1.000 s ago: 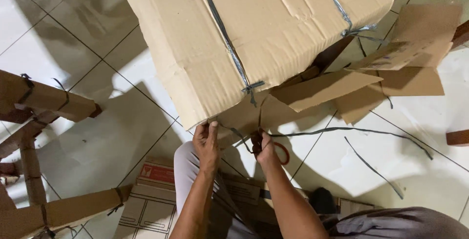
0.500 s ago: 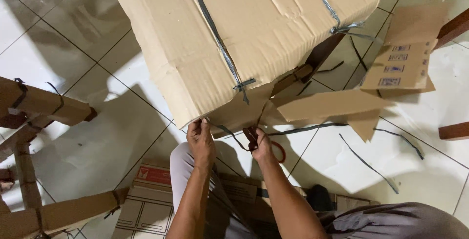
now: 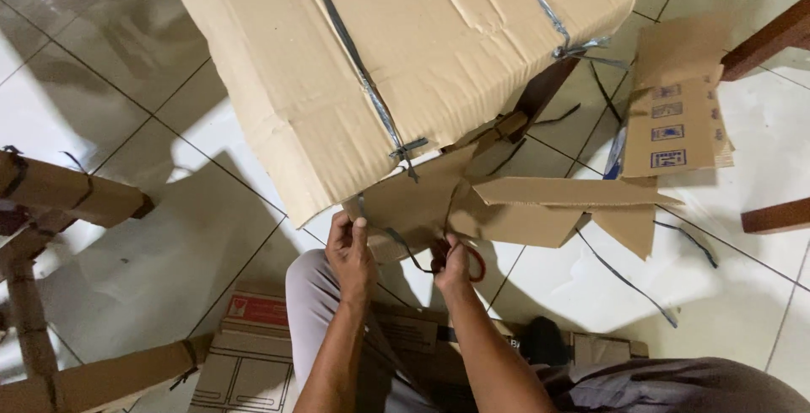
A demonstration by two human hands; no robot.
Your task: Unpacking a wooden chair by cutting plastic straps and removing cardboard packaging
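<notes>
Both of my grips work at the lower edge of a large cardboard box [image 3: 422,59], which tilts just above and beyond them. My left hand [image 3: 351,253] pinches the box's bottom corner flap between thumb and fingers, a narrow grip closed on cardboard. My right hand [image 3: 453,263], just to the right of it, is closed around the red handles of a pair of scissors [image 3: 472,261]; the blades are hidden from me. A dark plastic strap [image 3: 396,240] hangs slack between the two hands and touches the box edge. Two more straps [image 3: 363,84] run across the box face above my grip, each knotted near the lower edge. To the right of my right hand, loose cardboard pieces [image 3: 574,198] lie on the white tiled floor [image 3: 126,236], with cut strap lengths beside them. Below my hands, near my knees, a flattened printed carton [image 3: 253,354] rests on the floor. Far to the left stand cardboard-wrapped furniture legs [image 3: 67,194].
</notes>
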